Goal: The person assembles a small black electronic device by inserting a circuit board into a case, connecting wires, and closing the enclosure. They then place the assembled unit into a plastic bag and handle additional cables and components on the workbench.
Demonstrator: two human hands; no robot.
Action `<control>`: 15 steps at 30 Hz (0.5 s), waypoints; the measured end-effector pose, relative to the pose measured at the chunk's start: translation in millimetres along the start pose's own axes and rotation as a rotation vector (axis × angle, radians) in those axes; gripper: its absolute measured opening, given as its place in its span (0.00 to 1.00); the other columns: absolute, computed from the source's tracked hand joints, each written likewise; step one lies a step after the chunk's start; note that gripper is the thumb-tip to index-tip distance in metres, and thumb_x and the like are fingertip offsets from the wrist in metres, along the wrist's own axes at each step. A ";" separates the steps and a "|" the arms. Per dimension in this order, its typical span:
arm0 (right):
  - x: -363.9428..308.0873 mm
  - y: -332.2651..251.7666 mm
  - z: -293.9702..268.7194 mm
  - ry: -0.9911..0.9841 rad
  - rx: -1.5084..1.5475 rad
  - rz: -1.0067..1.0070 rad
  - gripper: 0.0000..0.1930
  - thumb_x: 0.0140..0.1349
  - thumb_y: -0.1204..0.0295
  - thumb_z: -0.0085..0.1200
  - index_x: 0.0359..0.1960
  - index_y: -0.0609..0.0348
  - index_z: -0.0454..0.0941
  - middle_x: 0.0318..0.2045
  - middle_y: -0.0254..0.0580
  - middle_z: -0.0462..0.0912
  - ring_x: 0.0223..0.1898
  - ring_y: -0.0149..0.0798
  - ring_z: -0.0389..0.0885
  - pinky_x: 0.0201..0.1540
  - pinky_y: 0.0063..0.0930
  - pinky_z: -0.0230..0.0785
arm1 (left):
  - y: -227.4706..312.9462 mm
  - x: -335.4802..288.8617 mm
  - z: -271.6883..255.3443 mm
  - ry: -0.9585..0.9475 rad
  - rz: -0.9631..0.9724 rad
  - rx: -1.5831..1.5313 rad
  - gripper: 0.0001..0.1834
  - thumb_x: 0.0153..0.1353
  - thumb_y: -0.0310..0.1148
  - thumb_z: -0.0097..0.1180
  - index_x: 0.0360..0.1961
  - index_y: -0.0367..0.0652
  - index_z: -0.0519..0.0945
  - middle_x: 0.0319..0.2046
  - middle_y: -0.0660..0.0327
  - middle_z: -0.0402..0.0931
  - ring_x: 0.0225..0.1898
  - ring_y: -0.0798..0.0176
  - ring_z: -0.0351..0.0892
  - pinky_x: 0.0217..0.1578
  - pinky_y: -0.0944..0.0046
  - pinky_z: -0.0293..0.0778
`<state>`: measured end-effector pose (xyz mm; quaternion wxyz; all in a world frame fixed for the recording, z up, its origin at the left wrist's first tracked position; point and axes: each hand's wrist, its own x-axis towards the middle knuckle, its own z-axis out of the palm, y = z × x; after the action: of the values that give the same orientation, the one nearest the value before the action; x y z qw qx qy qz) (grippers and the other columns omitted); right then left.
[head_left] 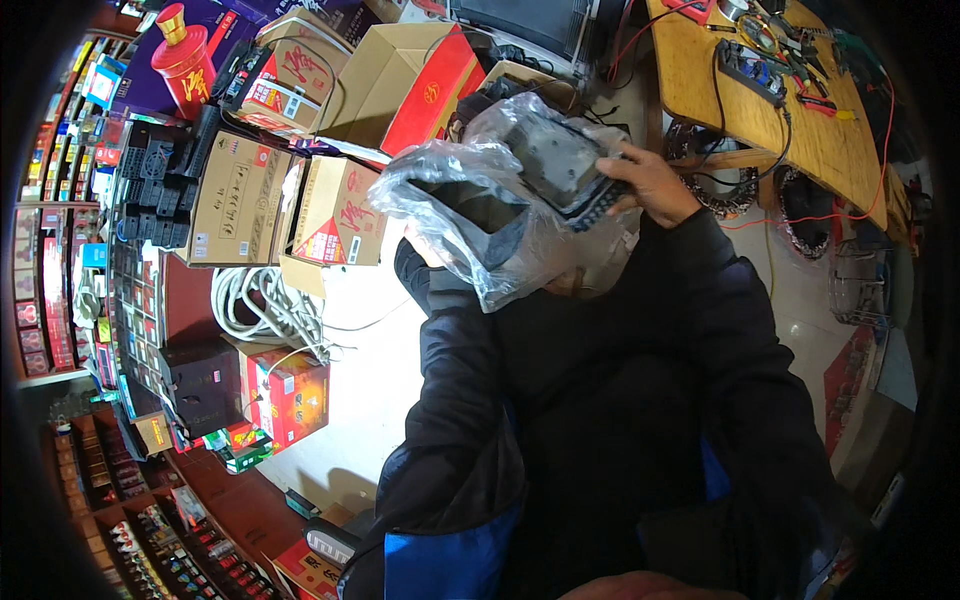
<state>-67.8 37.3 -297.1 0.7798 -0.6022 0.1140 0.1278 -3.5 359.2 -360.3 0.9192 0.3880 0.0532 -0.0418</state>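
Note:
In front of my lap I hold up a crumpled clear plastic bag (490, 275). A dark grey, flat, box-like device (560, 165) with a knobbly black edge lies at the bag's right half, partly covered by the film. My right hand (655, 182) is closed on its right edge, thumb on top. A second dark rectangular shape (475, 212) shows through the left part of the bag; what it is I cannot make out. Under the bag's left side my left hand (425, 248) grips it from below, its fingers mostly hidden.
At the upper right, a wooden table (690, 75) bears tools, cables and a power strip (750, 72). Several cardboard boxes (235, 200) stand to the left. Below them lies a coil of pale cable (262, 305). Stocked shelves (60, 375) line the far left.

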 end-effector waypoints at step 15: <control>-35.7 48.1 -48.4 -0.086 0.276 -0.026 0.36 0.71 0.64 0.59 0.76 0.61 0.58 0.60 0.47 0.78 0.53 0.40 0.85 0.47 0.39 0.87 | 72.1 51.8 -2.5 0.018 -0.010 0.023 0.29 0.65 0.52 0.57 0.58 0.42 0.78 0.49 0.56 0.83 0.50 0.52 0.83 0.55 0.51 0.79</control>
<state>-118.8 -0.2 -341.0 0.8608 -0.4847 0.0895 0.1266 56.2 409.4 -317.7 0.9139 0.3987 0.0631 -0.0435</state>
